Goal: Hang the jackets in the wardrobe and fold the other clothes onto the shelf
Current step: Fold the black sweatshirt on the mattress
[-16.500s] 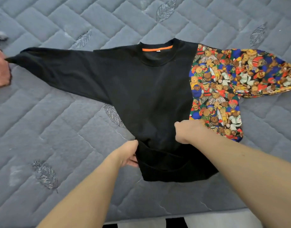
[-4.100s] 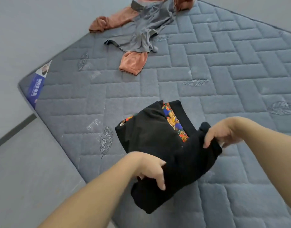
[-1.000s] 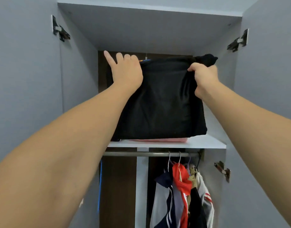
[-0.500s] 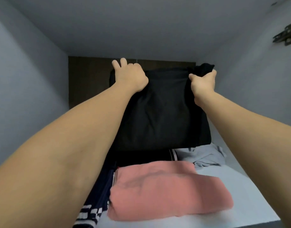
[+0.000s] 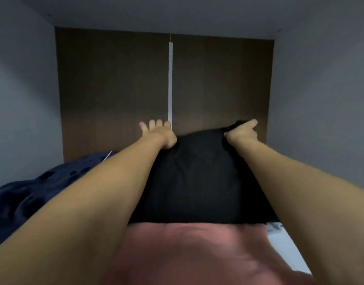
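The folded black sweatshirt (image 5: 199,182) lies on the wardrobe's upper shelf (image 5: 290,249), its near edge behind a folded pink garment (image 5: 197,254). My left hand (image 5: 158,133) rests at the sweatshirt's far left corner, its fingers straight and reaching past the cloth toward the back panel. At the far right corner my right hand (image 5: 241,133) grips a bunched bit of the black cloth. Both forearms stretch over the pile. The sweatshirt's patterned side is hidden.
A crumpled navy garment (image 5: 33,194) fills the shelf's left side. A scrap of grey cloth (image 5: 273,226) shows at the right by the white shelf board. The brown back panel (image 5: 115,89) stands just beyond my hands, with grey side walls and a low ceiling.
I have pushed the black sweatshirt deeper into the shelf and lowered it behind the pink garment. My head has moved closer in, and my left fingers have straightened out.
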`<control>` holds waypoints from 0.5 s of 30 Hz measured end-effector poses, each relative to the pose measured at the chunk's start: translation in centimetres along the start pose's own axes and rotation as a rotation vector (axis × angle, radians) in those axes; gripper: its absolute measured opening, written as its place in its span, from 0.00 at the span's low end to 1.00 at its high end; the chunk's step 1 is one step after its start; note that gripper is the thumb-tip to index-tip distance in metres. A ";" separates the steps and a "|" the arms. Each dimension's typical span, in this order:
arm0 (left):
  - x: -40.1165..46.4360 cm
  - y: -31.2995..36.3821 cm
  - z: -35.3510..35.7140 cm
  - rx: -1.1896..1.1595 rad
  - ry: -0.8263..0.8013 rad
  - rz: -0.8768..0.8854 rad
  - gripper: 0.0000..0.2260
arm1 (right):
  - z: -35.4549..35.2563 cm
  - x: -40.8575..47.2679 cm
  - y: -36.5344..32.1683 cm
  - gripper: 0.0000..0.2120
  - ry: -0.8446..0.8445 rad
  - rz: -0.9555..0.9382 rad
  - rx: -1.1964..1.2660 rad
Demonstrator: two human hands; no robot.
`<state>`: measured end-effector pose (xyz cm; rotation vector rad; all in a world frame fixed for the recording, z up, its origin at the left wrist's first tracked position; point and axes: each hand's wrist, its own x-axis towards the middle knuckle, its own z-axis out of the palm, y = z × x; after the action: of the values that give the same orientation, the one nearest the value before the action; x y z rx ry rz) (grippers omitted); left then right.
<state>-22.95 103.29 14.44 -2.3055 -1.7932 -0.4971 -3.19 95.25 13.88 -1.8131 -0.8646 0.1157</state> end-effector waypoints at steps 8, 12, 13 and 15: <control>1.1 -0.9 12.0 -0.223 -0.203 -0.096 0.27 | 7.9 2.0 6.8 0.21 -0.368 0.019 -0.422; 2.1 -0.6 13.9 -0.207 -0.118 -0.103 0.24 | 9.2 3.5 7.6 0.19 -0.351 0.009 -0.448; 2.3 -0.6 14.1 -0.201 -0.112 -0.104 0.24 | 9.4 3.8 7.8 0.18 -0.348 0.011 -0.461; 2.4 -0.7 14.3 -0.194 -0.111 -0.112 0.25 | 9.5 4.0 8.0 0.17 -0.351 0.010 -0.484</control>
<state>-20.93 110.44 2.03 -2.4114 -2.0177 -0.5956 -0.68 103.77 4.26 -2.2897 -1.2067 0.2539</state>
